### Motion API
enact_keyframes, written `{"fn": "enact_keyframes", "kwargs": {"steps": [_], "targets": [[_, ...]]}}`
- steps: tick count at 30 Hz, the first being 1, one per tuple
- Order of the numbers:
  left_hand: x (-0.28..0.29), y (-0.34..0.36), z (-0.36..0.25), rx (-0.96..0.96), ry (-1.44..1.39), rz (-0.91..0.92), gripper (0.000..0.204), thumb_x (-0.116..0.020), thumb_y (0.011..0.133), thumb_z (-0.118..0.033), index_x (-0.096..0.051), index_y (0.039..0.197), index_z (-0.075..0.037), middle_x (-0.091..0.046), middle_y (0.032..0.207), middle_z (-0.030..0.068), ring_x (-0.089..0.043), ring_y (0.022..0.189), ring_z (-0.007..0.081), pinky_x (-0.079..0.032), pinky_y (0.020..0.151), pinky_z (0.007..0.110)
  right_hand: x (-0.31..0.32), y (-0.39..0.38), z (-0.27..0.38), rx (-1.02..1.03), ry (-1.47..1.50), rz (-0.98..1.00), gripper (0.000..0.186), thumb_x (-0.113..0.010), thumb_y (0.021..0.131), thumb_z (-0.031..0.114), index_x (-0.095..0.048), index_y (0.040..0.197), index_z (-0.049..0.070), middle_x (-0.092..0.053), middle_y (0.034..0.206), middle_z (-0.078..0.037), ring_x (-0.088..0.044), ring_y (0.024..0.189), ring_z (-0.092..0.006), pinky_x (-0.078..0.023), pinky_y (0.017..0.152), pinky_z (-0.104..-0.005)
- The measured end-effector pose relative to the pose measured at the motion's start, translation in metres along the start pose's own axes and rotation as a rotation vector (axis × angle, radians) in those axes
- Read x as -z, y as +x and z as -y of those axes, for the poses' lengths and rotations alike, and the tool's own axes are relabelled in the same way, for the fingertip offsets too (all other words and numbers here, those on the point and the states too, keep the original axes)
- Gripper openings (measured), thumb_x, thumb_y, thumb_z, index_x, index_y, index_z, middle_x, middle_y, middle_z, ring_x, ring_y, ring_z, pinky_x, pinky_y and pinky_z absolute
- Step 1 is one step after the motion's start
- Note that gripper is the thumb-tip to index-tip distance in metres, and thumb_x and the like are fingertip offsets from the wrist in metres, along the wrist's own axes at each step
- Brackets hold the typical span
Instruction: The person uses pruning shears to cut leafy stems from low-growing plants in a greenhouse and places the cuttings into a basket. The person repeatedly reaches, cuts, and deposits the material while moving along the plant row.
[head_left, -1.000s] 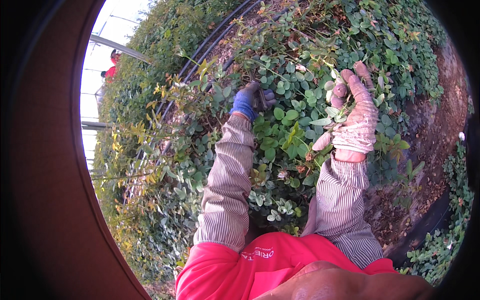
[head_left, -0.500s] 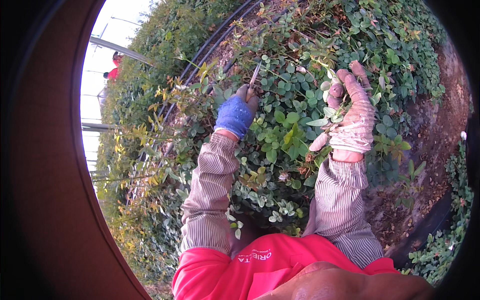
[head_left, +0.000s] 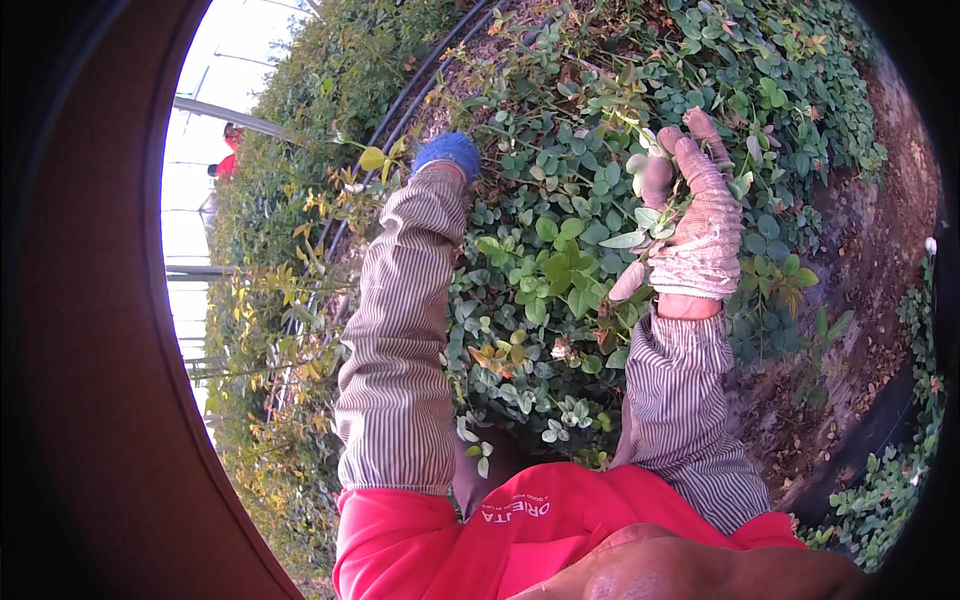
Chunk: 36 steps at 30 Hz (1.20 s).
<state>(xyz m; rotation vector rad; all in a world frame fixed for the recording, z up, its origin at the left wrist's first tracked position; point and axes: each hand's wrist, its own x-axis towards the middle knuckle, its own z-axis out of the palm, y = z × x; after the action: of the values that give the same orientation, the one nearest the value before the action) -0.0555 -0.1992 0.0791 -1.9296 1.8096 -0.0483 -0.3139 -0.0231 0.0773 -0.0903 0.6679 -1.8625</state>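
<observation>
Foliage (head_left: 565, 260) lies at centre, left hand (head_left: 448, 152) at twelve o'clock, right hand (head_left: 706, 226) at two, soil strip (head_left: 868, 240) at three.

Pretty clearly a greenhouse, I'd say: there's a bright white covering (head_left: 188, 150) with grey pipes (head_left: 232, 116) crossing it over on the left, thick rows of leafy plants (head_left: 555, 270) all over, dark hoses (head_left: 422, 88) running between them, plus a bare dirt strip (head_left: 860, 235) off to the right
</observation>
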Motion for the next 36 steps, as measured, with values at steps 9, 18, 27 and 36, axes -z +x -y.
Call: {"fn": "enact_keyframes", "kwargs": {"steps": [9, 18, 27, 36], "targets": [[-0.096, -0.054, -0.028, -0.107, -0.406, -0.131, 0.039, -0.044, 0.099, -0.033, -0.064, 0.108, -0.001, -0.066, 0.112, 0.0253, -0.063, 0.107, 0.0420, -0.049, 0.091, 0.051, -0.006, -0.002, -0.007, -0.044, -0.009, 0.030, 0.034, -0.068, 0.090, 0.011, -0.060, 0.123, 0.008, -0.068, 0.099, -0.006, -0.063, 0.066, -0.0110, -0.051, 0.060, -0.0227], [-0.073, -0.077, 0.007, -0.479, 0.016, 0.037, 0.037, -0.035, 0.102, -0.030, -0.062, 0.119, -0.011, -0.059, 0.127, 0.0220, -0.057, 0.116, 0.0406, -0.048, 0.097, 0.050, -0.004, -0.003, -0.008, -0.008, 0.053, 0.054, 0.034, -0.067, 0.091, 0.009, -0.058, 0.124, 0.007, -0.070, 0.094, -0.009, -0.063, 0.066, -0.0141, -0.048, 0.055, -0.0237], [-0.046, -0.056, -0.028, -0.025, -0.354, -0.159, 0.042, -0.043, 0.098, -0.037, -0.060, 0.117, -0.004, -0.066, 0.117, 0.0219, -0.062, 0.111, 0.0400, -0.048, 0.096, 0.048, -0.005, -0.009, -0.011, -0.031, 0.009, 0.070, 0.036, -0.068, 0.091, 0.011, -0.058, 0.125, 0.007, -0.069, 0.097, -0.008, -0.064, 0.067, -0.0130, -0.049, 0.057, -0.0239], [-0.018, -0.042, -0.001, -0.056, -0.148, -0.061, 0.042, -0.043, 0.096, -0.030, -0.060, 0.128, -0.007, -0.064, 0.125, 0.0191, -0.060, 0.119, 0.0356, -0.045, 0.103, 0.046, -0.001, -0.007, -0.007, -0.017, 0.023, 0.062, 0.034, -0.067, 0.091, 0.010, -0.060, 0.124, 0.007, -0.068, 0.097, -0.006, -0.063, 0.068, -0.0122, -0.054, 0.060, -0.0243]]}}
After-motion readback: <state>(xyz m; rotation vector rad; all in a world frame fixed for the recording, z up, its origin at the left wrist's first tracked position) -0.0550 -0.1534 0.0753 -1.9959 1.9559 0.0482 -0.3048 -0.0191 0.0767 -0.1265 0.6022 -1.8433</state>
